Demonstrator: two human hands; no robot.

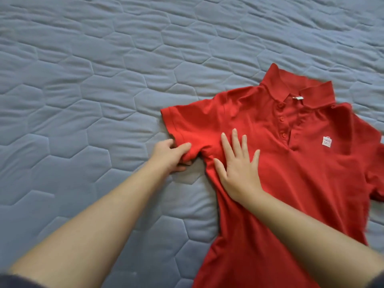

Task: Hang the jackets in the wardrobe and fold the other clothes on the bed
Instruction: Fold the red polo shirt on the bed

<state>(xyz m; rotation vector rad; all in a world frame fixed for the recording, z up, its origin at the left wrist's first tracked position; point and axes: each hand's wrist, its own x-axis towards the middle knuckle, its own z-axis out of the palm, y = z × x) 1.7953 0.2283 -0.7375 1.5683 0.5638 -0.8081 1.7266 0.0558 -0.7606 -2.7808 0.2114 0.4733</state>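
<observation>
Blue-grey quilted bedding with a stitched hexagon pattern fills the whole view; this is the bed [99,84], seen from above.

One red polo shirt [295,183] lies on it front side up, spread over the area from the middle of the view out to 3 o'clock and down to 5 o'clock. Its collar [276,84] points toward 1 o'clock, and its hem end runs off the bottom edge. A small white tag [297,98] shows inside the neck. Three red buttons [281,119] run down the placket below it. A small white badge [326,141] sits on the chest at about 3 o'clock. One short sleeve [182,123] lies flat, pointing toward 9 o'clock. The other sleeve is partly cut off at the right edge and blurred.

Two bare forearms reach in from 7 o'clock and 5 o'clock. The hands are apart but close to each other, near the middle of the view.

The left hand [172,155] pinches the lower corner of the flat sleeve, beside the underarm seam, with its thumb on top of the red cloth and its fingers curled beneath. The cloth bunches a little at the pinch.

The right hand [239,169] lies palm down on the shirt's chest, just to the 3 o'clock side of that seam. Its fingers are straight and spread, pointing toward 12 o'clock, and it grips nothing.

Dark cloth shows at both bottom corners of the view.
</observation>
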